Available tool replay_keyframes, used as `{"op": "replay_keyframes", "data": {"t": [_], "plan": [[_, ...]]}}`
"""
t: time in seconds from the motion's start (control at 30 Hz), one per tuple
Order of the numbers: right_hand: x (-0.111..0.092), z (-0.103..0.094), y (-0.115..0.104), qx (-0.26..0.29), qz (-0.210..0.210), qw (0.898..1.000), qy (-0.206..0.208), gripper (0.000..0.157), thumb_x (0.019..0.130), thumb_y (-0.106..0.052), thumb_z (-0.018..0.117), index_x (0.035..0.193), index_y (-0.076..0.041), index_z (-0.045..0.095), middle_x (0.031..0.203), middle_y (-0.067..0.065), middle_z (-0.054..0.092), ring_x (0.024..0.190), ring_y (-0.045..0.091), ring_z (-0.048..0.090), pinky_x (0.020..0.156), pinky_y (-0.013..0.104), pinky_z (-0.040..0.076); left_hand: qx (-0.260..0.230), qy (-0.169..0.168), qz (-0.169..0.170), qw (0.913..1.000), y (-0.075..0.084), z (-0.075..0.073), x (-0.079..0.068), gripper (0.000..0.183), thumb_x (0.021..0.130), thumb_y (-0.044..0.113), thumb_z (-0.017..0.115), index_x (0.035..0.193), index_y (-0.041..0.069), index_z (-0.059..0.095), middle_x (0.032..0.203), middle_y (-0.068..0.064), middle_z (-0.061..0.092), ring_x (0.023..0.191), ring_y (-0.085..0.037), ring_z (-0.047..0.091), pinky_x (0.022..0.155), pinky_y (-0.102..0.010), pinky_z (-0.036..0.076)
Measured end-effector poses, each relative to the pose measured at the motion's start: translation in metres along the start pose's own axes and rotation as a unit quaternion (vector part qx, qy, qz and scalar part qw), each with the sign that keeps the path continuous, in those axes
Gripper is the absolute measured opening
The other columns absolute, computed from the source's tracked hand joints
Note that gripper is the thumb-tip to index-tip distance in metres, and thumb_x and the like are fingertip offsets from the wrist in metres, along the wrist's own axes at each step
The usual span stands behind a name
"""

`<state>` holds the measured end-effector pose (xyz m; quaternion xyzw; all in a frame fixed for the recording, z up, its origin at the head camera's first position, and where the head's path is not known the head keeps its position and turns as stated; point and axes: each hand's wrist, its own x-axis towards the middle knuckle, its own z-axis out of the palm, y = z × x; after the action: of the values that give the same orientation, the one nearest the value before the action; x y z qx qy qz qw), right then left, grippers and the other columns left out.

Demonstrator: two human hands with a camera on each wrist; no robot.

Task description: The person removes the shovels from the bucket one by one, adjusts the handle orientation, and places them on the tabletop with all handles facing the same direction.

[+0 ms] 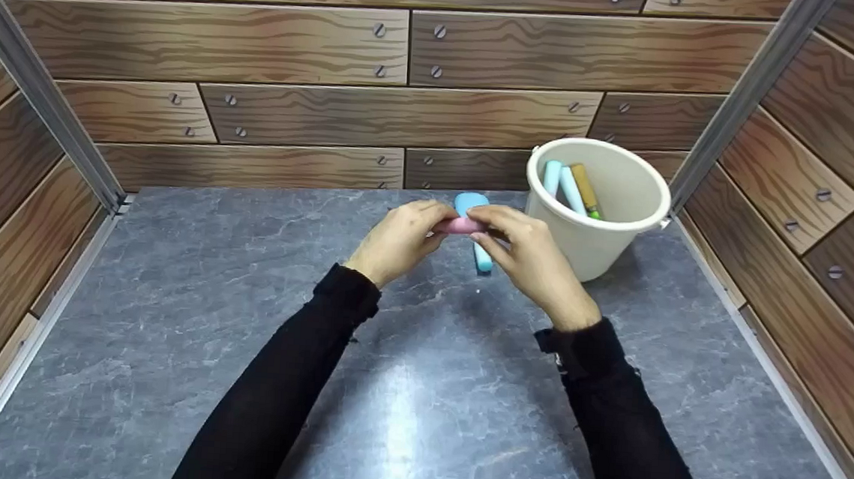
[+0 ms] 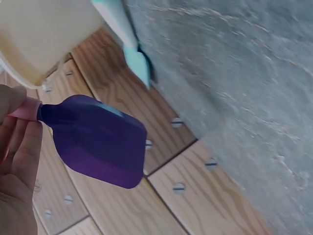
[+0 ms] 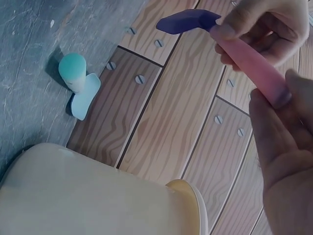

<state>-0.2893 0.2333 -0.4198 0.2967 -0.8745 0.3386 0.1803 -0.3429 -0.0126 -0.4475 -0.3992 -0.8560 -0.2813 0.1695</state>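
Both hands hold a toy shovel with a pink handle [image 1: 462, 227] and a dark purple blade [image 2: 100, 142]. My left hand [image 1: 401, 239] pinches the handle near the blade, as the right wrist view shows. My right hand [image 1: 522, 254] has thumb and fingers around the handle's other end. Beyond the hands, a turquoise toy shovel [image 1: 483, 258] lies on the grey marbled surface, partly hidden by the hands in the head view. Its rounded handle end [image 3: 73, 68] and pale blade show in the right wrist view.
A cream bucket [image 1: 584, 247] stands at the back right, close to my right hand. Light blue handles [image 1: 572, 189] and a brown handle [image 1: 585, 187] with a green tip lean inside it. Wood-patterned panels [image 1: 320, 44] on metal posts enclose the grey surface [image 1: 205, 292].
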Motion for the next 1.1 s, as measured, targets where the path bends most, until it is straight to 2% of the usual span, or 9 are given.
{"op": "replay_keyframes", "data": {"t": [0.17, 0.4, 0.6, 0.87, 1.1], "plan": [[-0.001, -0.001, 0.0, -0.008, 0.008, 0.999, -0.043, 0.045, 0.115, -0.017, 0.078, 0.155, 0.002, 0.073, 0.158, 0.023, 0.076, 0.147, 0.042, 0.075, 0.122, 0.053, 0.067, 0.014, -0.005, 0.009, 0.9998, -0.011, 0.004, -0.003, 0.028, 0.11, 0.0, 0.078, 0.138, 0.003, 0.077, 0.138, -0.014, 0.085, 0.134, -0.034, 0.081, 0.119, -0.044, 0.067], [-0.002, -0.003, 0.001, -0.038, 0.018, 0.995, -0.089, 0.053, 0.116, -0.026, 0.077, 0.163, -0.002, 0.068, 0.164, 0.023, 0.072, 0.15, 0.044, 0.073, 0.127, 0.059, 0.062, 0.001, -0.006, -0.006, 1.0, -0.024, 0.013, -0.006, 0.033, 0.109, -0.003, 0.078, 0.141, 0.004, 0.075, 0.138, -0.013, 0.083, 0.134, -0.034, 0.08, 0.12, -0.046, 0.067], [-0.003, -0.007, 0.001, -0.051, 0.042, 0.989, -0.13, 0.059, 0.118, -0.032, 0.074, 0.169, -0.005, 0.062, 0.171, 0.021, 0.067, 0.161, 0.042, 0.063, 0.138, 0.06, 0.051, -0.003, 0.016, -0.004, 0.9999, -0.036, 0.018, -0.008, 0.024, 0.11, -0.004, 0.075, 0.134, -0.003, 0.072, 0.129, -0.019, 0.081, 0.125, -0.037, 0.081, 0.116, -0.049, 0.068], [-0.004, -0.011, 0.008, -0.07, 0.058, 0.986, -0.137, 0.059, 0.117, -0.031, 0.075, 0.167, -0.002, 0.063, 0.169, 0.022, 0.067, 0.161, 0.043, 0.064, 0.138, 0.06, 0.052, -0.015, 0.023, -0.032, 0.9991, -0.045, 0.021, -0.009, 0.022, 0.109, -0.006, 0.075, 0.131, -0.004, 0.071, 0.125, -0.022, 0.079, 0.121, -0.04, 0.081, 0.109, -0.054, 0.069], [-0.006, -0.011, 0.012, -0.102, 0.065, 0.983, -0.139, 0.059, 0.116, -0.031, 0.077, 0.167, -0.002, 0.064, 0.168, 0.021, 0.069, 0.159, 0.043, 0.065, 0.136, 0.06, 0.053, -0.013, 0.033, -0.051, 0.9981, -0.049, 0.026, -0.008, 0.017, 0.109, -0.004, 0.077, 0.124, -0.006, 0.071, 0.122, -0.025, 0.08, 0.12, -0.043, 0.082, 0.11, -0.055, 0.069]]}}
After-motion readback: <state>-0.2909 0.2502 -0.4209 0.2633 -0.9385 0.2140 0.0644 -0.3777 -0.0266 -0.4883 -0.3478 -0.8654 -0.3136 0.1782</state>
